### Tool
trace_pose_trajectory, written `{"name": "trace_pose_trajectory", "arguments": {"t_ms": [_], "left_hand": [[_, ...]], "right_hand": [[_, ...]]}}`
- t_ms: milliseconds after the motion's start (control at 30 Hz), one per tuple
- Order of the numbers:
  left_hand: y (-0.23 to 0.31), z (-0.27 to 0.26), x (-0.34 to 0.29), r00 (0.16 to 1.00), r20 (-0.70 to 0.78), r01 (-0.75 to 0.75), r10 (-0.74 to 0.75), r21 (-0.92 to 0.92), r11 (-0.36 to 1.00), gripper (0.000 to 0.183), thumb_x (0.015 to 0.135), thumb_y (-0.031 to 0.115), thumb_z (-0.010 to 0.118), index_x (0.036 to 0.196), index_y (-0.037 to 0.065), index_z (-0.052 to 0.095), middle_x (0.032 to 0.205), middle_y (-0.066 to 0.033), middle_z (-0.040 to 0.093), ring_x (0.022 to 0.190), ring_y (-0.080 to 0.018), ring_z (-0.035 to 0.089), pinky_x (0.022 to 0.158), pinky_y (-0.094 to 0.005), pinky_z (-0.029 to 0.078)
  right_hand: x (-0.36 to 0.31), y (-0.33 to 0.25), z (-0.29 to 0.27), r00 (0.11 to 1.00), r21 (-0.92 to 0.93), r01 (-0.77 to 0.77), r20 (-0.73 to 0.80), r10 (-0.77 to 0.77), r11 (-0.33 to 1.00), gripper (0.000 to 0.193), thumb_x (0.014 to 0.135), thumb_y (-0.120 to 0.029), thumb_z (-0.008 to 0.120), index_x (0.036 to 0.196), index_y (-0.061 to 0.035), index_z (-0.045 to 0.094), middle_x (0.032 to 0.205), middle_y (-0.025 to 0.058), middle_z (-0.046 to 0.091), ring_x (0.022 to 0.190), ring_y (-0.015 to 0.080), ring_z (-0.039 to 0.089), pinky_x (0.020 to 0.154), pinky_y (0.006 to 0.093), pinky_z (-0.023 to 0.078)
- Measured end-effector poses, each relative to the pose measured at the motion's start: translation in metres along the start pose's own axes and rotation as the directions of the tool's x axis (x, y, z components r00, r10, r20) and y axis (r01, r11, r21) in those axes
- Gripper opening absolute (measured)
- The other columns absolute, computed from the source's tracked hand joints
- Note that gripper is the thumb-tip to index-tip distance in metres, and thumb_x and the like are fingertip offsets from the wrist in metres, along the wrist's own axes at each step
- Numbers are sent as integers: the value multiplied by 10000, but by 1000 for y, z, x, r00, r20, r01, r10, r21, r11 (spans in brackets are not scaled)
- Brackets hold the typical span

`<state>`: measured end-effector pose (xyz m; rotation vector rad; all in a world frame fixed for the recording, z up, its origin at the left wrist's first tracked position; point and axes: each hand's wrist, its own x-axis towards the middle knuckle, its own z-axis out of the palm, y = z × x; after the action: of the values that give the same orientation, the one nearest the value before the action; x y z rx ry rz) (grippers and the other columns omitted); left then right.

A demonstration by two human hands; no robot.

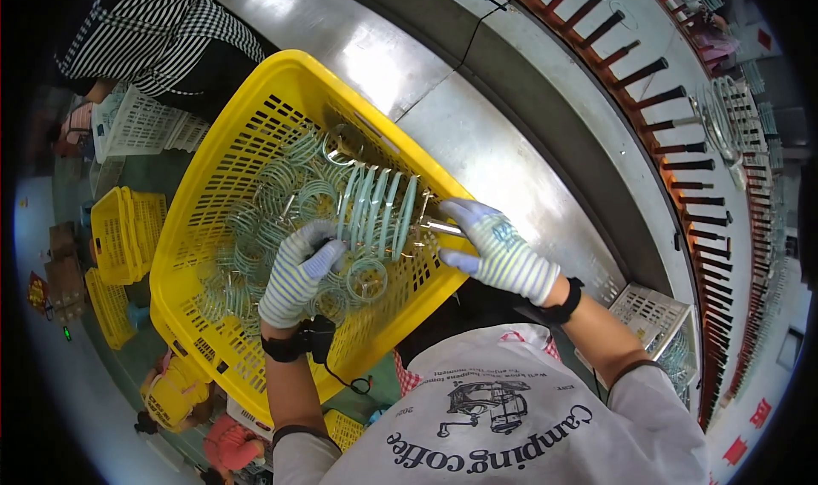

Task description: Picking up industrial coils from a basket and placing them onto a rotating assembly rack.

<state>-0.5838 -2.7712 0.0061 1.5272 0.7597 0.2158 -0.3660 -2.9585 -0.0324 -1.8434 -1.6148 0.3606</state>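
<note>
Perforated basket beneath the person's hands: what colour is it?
Bright yellow; the perforated basket shows best in the head view.

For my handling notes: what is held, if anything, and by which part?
The right hand holds the pale green coil, apparently by the silvery stem at its end; whether the left hand also grips it cannot be told.

My white shirt point(558, 391), near me, has big dark letters in a curve. They sit by a dark picture point(484, 407), and smaller rows of words and a little number are there too. On my right hand point(507, 251), the glove has a blue-green mark, too small to read. Red signs point(758, 413) hang on the right, and I can't read those either.
</note>
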Motion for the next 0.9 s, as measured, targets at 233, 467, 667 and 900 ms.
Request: {"name": "trace_pose_trajectory", "arguments": {"t_ms": [233, 467, 667, 900], "left_hand": [[-62, 1, 27, 983, -128, -150, 136, -115, 982, 259, 822, 147, 596, 1041, 8, 590, 836, -49, 610, 656, -85, 529, 629, -215, 440], [-256, 31, 61, 948, -110, 257, -298, 818, 516, 637, 735, 553, 567, 1042, -5, 596, 1071, -246, 566, 1023, -395, 529, 868, -439, 427], [-279, 76, 37, 933, -254, 341, -256, 853, 395, 476, 773, 434, 572, 981, 11, 635, 1043, -227, 592, 983, -374, 569, 807, -464, 457], [-247, 92, 3, 893, -348, 423, -284, 864, 273, 335, 834, 273, 525, 976, -12, 633, 1042, -204, 610, 914, -366, 597, 715, -448, 491]], "right_hand": [[-48, -27, -6, 902, 409, -431, 169, 398, 804, 351, 904, -287, 485, 1085, 9, 537, 879, 127, 616, 833, 261, 583, 763, 321, 446], [-188, -63, -21, 687, 986, -157, 74, 723, 48, 445, 854, -422, 561, 1002, -4, 522, 716, 40, 513, 707, 165, 518, 683, 320, 450], [-287, -81, -18, 605, 982, 182, -81, 792, -39, 361, 832, -367, 607, 992, -46, 572, 767, 38, 538, 762, 177, 540, 743, 357, 464], [-376, -40, -87, 322, 864, 106, -498, 806, 492, 348, 872, -314, 575, 1063, -23, 564, 706, 23, 577, 646, 114, 557, 650, 244, 457]]}}
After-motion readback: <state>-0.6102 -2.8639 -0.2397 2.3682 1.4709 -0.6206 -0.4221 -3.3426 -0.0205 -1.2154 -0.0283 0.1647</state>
